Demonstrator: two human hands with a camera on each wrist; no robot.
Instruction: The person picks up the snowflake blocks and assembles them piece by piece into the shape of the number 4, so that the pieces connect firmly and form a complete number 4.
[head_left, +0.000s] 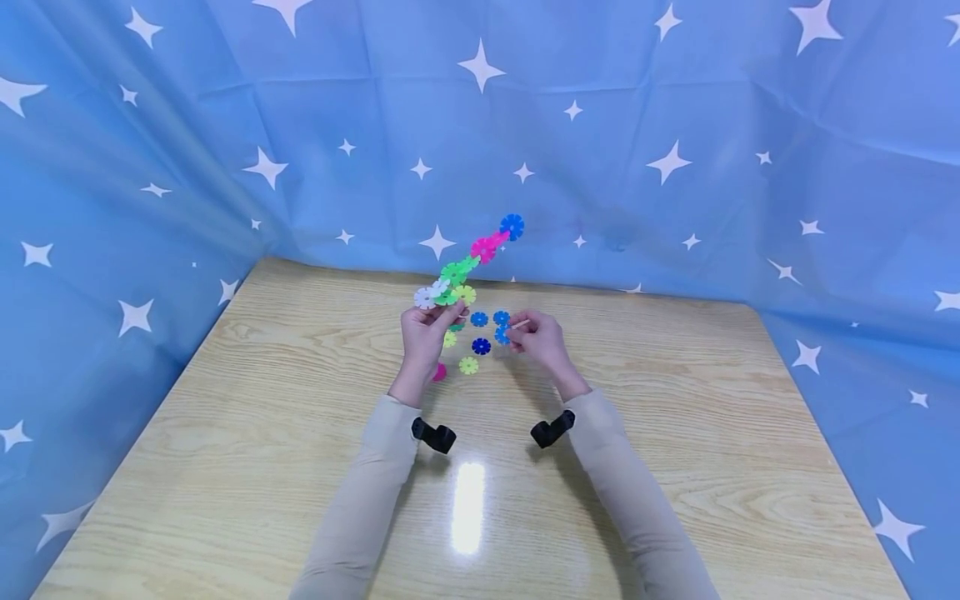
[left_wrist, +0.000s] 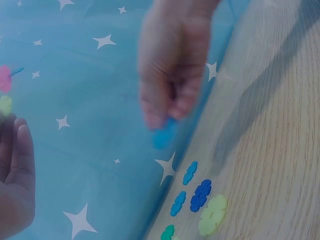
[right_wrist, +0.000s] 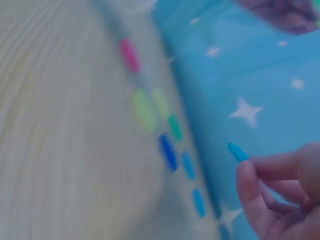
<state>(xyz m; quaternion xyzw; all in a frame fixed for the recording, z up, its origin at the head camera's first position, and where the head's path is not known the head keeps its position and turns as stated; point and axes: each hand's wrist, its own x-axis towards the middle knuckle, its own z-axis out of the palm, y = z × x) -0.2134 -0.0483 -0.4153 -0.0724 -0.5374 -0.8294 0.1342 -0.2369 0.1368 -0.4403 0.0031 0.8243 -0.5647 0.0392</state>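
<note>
My left hand (head_left: pixel 425 333) holds a chain of notched plastic discs by its lower end. White discs (head_left: pixel 424 298), green discs (head_left: pixel 453 273), pink discs (head_left: pixel 483 249) and a blue disc (head_left: pixel 512 227) make up the chain, which slants up to the right. A yellow disc (head_left: pixel 465 295) sits near the left thumb. In the right wrist view, my right hand (right_wrist: pixel 280 190) pinches a single light blue disc (right_wrist: pixel 237 151) between thumb and forefinger, held above the table and apart from the chain. The left wrist view shows the same light blue disc (left_wrist: pixel 164 137) under the right fingertips.
Loose discs lie on the wooden table (head_left: pixel 300 417) below the hands: a dark blue disc (head_left: pixel 482 346), light blue discs (head_left: pixel 479 318), a yellow-green disc (head_left: pixel 468 365) and a pink disc (head_left: pixel 439 372). Behind the table hangs a blue star-patterned curtain (head_left: pixel 600 217).
</note>
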